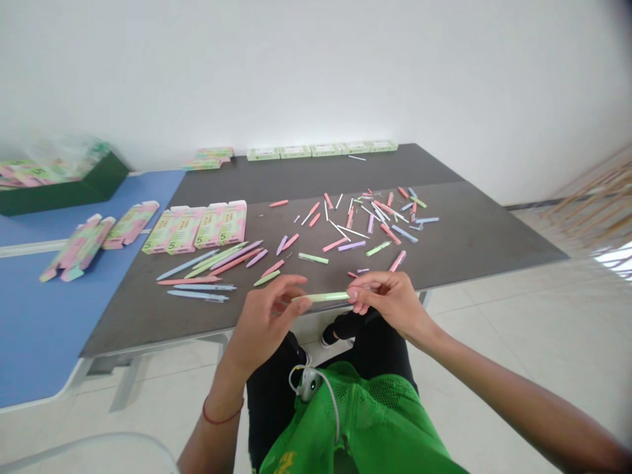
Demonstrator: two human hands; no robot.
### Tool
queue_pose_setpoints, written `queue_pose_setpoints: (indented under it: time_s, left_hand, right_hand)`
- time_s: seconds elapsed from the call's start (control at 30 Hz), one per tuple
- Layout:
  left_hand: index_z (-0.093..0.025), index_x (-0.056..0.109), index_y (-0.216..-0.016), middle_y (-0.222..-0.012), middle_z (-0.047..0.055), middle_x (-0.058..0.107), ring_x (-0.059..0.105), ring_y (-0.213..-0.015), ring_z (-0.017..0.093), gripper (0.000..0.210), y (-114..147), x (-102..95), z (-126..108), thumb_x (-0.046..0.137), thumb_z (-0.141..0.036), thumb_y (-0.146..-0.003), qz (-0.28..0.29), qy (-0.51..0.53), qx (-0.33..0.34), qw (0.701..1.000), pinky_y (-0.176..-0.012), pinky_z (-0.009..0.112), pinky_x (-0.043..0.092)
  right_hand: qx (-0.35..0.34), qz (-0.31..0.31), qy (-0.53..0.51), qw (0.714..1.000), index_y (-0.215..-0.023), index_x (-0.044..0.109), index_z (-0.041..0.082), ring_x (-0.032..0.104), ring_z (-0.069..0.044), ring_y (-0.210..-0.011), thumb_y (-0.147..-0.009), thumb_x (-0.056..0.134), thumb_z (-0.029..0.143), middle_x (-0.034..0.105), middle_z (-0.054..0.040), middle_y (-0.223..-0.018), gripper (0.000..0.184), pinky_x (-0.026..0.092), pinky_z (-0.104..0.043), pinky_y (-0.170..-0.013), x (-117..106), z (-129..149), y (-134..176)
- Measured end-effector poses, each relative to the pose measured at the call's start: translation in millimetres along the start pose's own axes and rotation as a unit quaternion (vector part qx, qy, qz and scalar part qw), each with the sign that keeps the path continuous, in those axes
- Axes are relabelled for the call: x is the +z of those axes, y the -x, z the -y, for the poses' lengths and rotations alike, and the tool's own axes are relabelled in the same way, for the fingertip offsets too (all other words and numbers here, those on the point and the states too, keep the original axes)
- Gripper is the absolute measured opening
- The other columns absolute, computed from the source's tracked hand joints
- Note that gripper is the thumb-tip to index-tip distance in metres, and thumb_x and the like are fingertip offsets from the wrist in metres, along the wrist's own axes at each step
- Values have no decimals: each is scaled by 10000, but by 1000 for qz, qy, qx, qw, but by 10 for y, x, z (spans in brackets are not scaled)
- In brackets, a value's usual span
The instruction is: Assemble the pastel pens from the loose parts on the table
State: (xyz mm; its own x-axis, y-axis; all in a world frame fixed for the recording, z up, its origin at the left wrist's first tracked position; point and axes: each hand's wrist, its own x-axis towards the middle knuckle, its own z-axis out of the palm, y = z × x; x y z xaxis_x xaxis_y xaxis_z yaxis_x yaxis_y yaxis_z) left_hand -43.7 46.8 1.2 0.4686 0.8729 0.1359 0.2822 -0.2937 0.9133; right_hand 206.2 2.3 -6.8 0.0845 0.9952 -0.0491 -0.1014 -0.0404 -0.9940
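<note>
A light green pen (pixel 330 297) is held level between my two hands, just above the table's front edge. My left hand (pixel 264 319) has its thumb and fingers closed round the left end, slightly blurred. At the other end, my right hand (pixel 390 299) pinches it with thumb and fingertips. Beyond them lie a green pen barrel (pixel 313 259) and loose pen parts in pink, purple, blue and green, with thin white refills (pixel 353 232) among them. To the left, several whole-looking pens, such as a blue pen (pixel 197 295), lie in a loose group.
Several flat pink-green cartons (pixel 232 222) lie on the dark table (pixel 143 322), and more cartons (pixel 131 224) on the blue table (pixel 29 329). A row of boxes (pixel 326 150) stands along the wall. A dark green bin (pixel 99 181) with packaging is far left.
</note>
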Motion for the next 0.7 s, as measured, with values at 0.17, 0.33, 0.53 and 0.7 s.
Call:
queue_pose_setpoints:
  time_s: [0.17,0.33,0.53,0.7]
  left_hand:
    - [-219,708,-1197,-1137,85,796,781,-979,220,357,-4,23,26,817,-340,-880,-25,27,11,999,-840,317,654]
    - [-174,766,-971,-761,40,788,757,-648,170,257,15,74,50,678,-414,-996,-11,45,-40,998,-627,252,632]
    - [-226,828,-946,-930,41,844,803,-837,209,90,38,98,64,795,-306,-922,-56,-28,74,995,-793,299,655]
    - [-239,803,-1148,-1089,62,840,811,-950,219,230,40,59,109,796,-300,-927,-45,-35,90,994,-861,309,659]
  right_hand:
    - [-5,-9,9,1000,-787,851,188,670,-154,-499,-678,968,432,736,-32,-596,292,598,-264,-498,2,6,14]
    - [-4,-6,7,1000,-779,850,186,663,-147,-490,-671,975,412,731,-29,-580,280,592,-252,-493,20,19,21]
    - [79,10,-35,996,-676,806,156,583,-89,-417,-656,983,424,715,-35,-562,322,480,-184,-407,-8,-30,-14]
    - [118,9,-65,991,-629,773,155,564,-76,-410,-617,998,443,698,-27,-541,366,457,-169,-396,10,-57,-27]
